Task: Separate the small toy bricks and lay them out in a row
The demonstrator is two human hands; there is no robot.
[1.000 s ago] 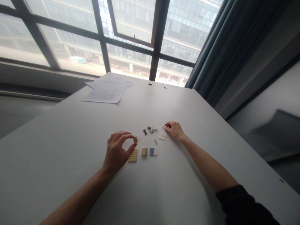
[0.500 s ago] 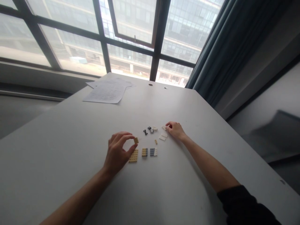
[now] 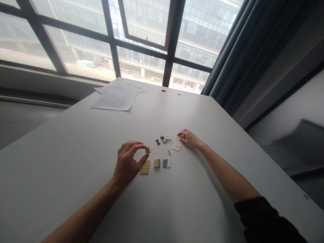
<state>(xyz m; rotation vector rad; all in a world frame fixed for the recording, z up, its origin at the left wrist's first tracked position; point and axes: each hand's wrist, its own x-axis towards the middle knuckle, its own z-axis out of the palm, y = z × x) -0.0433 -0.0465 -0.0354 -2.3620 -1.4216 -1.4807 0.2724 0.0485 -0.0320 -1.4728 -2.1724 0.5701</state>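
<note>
A small tan toy brick (image 3: 147, 150) is pinched between the thumb and index finger of my left hand (image 3: 128, 162), held above the table. Just below it lies a larger tan studded plate (image 3: 145, 167), partly covered by that hand. To its right sit a tan-and-grey brick block (image 3: 157, 163) and a grey-and-white one (image 3: 166, 163). My right hand (image 3: 189, 138) is closed at the fingertips on a small white brick piece (image 3: 180, 136), mostly hidden by the fingers. Flat white pieces (image 3: 176, 147) lie close below that hand.
Between the hands are a small tan piece (image 3: 169, 152), black pieces (image 3: 157, 141) and a white piece with studs (image 3: 168, 138). Printed paper sheets (image 3: 113, 99) lie at the far left of the white table (image 3: 76, 152). Windows and a dark curtain (image 3: 227, 54) stand beyond.
My right fingers have closed around the white piece, which showed more plainly before. My left hand keeps the tan brick in nearly the same place. The view has shifted slightly.
</note>
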